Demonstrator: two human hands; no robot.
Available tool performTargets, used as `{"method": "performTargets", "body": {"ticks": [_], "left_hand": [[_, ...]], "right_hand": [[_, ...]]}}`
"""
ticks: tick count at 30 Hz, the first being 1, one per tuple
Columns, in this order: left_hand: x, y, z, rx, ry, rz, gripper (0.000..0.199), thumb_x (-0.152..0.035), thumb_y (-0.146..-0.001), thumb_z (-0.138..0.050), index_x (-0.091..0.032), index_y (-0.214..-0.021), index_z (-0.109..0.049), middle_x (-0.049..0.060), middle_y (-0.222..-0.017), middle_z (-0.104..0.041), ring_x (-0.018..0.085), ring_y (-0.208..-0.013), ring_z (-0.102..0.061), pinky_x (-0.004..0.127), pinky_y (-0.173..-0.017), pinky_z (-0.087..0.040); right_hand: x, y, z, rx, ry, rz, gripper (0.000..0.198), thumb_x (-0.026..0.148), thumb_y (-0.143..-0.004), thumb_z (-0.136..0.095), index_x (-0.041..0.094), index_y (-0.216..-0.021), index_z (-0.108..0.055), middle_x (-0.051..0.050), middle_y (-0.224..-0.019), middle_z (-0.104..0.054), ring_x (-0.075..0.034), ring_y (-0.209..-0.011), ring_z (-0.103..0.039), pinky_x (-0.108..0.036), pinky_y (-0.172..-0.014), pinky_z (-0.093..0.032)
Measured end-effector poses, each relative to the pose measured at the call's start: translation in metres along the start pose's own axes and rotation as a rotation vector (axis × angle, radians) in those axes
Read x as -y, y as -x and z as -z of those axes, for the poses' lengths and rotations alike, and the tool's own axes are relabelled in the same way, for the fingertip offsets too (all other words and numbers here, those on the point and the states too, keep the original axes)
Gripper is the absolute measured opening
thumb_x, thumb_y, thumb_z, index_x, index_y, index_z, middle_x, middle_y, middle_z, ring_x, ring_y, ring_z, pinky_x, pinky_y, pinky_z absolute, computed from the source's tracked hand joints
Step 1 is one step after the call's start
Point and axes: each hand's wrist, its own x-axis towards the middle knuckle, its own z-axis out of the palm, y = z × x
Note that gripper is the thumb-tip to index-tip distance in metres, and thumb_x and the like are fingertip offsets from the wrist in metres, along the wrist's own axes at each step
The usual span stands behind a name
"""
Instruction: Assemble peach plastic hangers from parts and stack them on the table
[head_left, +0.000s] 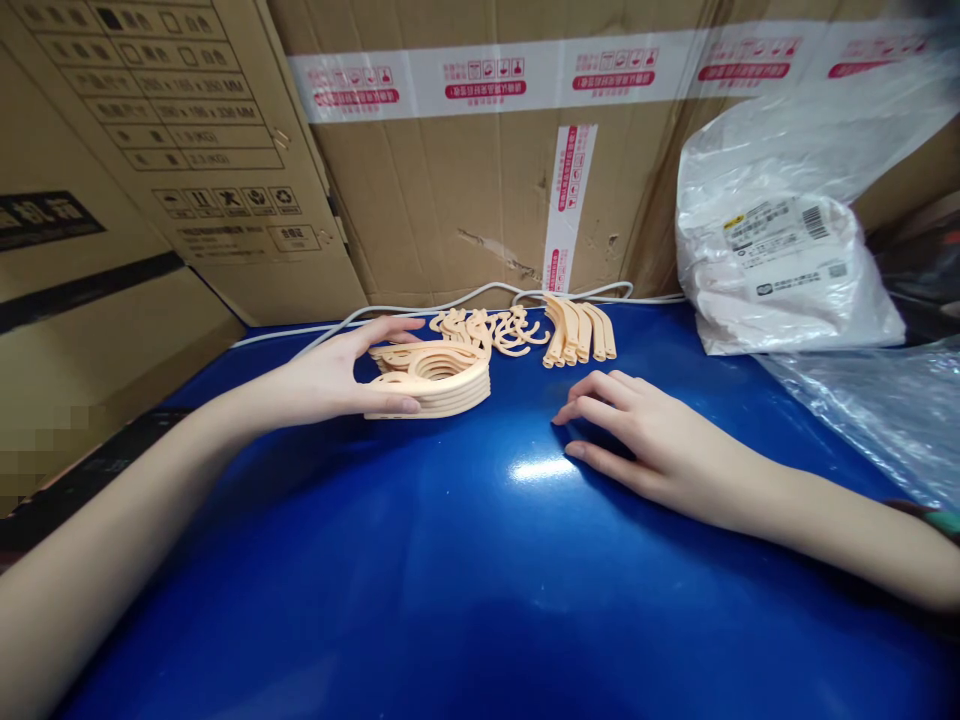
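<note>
My left hand (pixel 334 375) reaches around a stack of beige plastic hanger pieces (pixel 454 395), thumb along its front and fingers behind. The pieces lie flat on one another, with curved openings in them. Just behind the stack is a loose pile of beige hooks (pixel 517 335). To the right of the hooks, several curved beige hanger arms (pixel 574 332) lie side by side. My right hand (pixel 656 440) rests low over the blue tabletop in front of these arms, apart from them. Its fingers are loosely bent and spread, holding nothing.
A blue tabletop (pixel 420 570) spreads below both hands. Cardboard boxes (pixel 450 200) stand along the back and left. A white cable (pixel 442 303) runs along the rear edge. At the right sit a labelled white plastic bag (pixel 795 270) and clear plastic wrapping (pixel 885 410).
</note>
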Motion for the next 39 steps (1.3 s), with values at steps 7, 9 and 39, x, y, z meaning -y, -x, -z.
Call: {"method": "performTargets", "body": {"ticks": [7, 9, 39], "left_hand": [[-0.0015, 0.0004, -0.0003, -0.006, 0.036, -0.002, 0.086, -0.062, -0.07, -0.071, -0.031, -0.144, -0.039, 0.005, -0.142, -0.051, 0.031, -0.131, -0.048, 0.044, -0.112, -0.035], [-0.0008, 0.0, -0.0004, -0.002, 0.047, -0.008, 0.085, -0.061, -0.071, -0.071, -0.031, -0.143, -0.039, 0.005, -0.143, -0.051, 0.031, -0.131, -0.047, 0.044, -0.113, -0.035], [0.0038, -0.0007, -0.0002, 0.026, 0.026, -0.018, 0.084, -0.062, -0.071, -0.071, -0.032, -0.142, -0.038, 0.003, -0.145, -0.048, 0.031, -0.133, -0.045, 0.045, -0.114, -0.034]], "right_hand": [[0.0003, 0.0003, -0.0006, -0.015, 0.002, 0.005, 0.026, 0.034, -0.097, -0.045, 0.02, -0.112, -0.061, -0.011, -0.11, -0.059, -0.024, -0.096, -0.056, -0.042, -0.086, -0.047], [0.0005, 0.0002, -0.0007, -0.016, 0.002, 0.004, 0.025, 0.034, -0.097, -0.045, 0.02, -0.112, -0.061, -0.011, -0.109, -0.059, -0.024, -0.096, -0.056, -0.042, -0.086, -0.047], [0.0001, 0.0005, -0.0004, 0.0, 0.018, 0.007, 0.027, 0.034, -0.098, -0.044, 0.018, -0.113, -0.061, -0.011, -0.11, -0.057, -0.023, -0.095, -0.056, -0.041, -0.085, -0.046]]}}
